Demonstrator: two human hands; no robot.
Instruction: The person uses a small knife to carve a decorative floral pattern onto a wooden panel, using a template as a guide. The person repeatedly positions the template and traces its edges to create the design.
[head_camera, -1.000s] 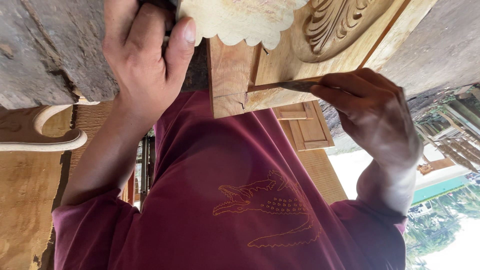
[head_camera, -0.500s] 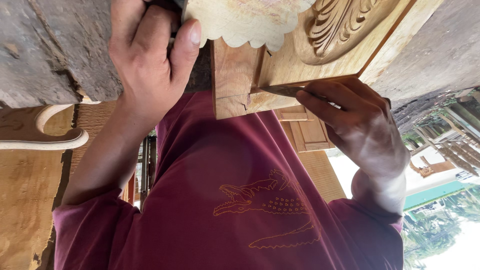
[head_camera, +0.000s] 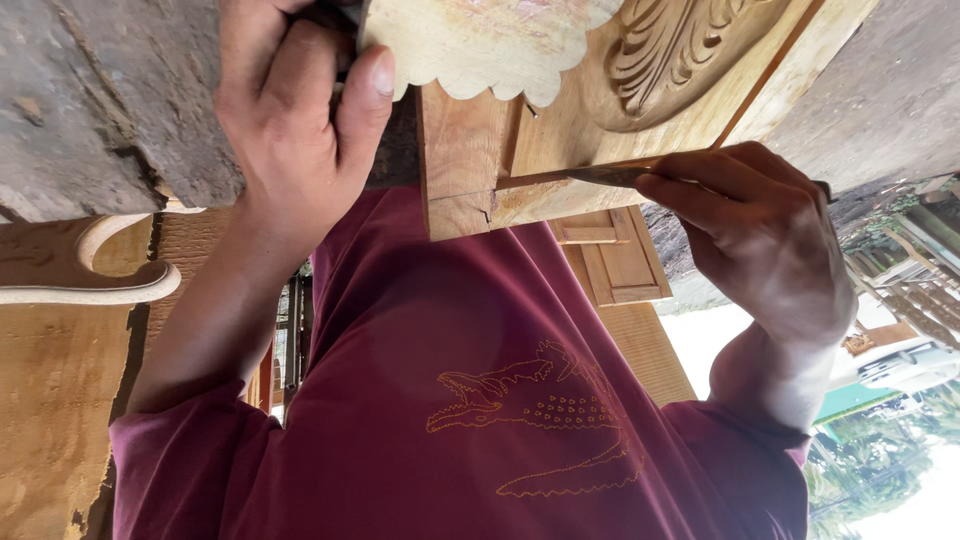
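Observation:
My left hand (head_camera: 290, 130) grips the edge of a pale scalloped wooden piece (head_camera: 480, 50), thumb pressed on its face. Beside it is a carved wooden panel (head_camera: 690, 60) with a leaf relief and a raised frame. My right hand (head_camera: 760, 230) is closed on a thin metal carving chisel (head_camera: 590, 177) that lies along the panel's lower edge. The chisel's tip points left at the joint with a plain wooden block (head_camera: 460, 150). My maroon shirt fills the lower view.
A rough grey slab (head_camera: 110, 110) lies at the upper left. A curved pale wooden moulding (head_camera: 90, 290) rests on boards at the left. Small panelled wooden doors (head_camera: 615, 260) sit below the workpiece. A yard with greenery and a vehicle shows at the lower right.
My right hand slid a little left along the panel's edge with the chisel, then back to the right. My left hand kept its grip in place.

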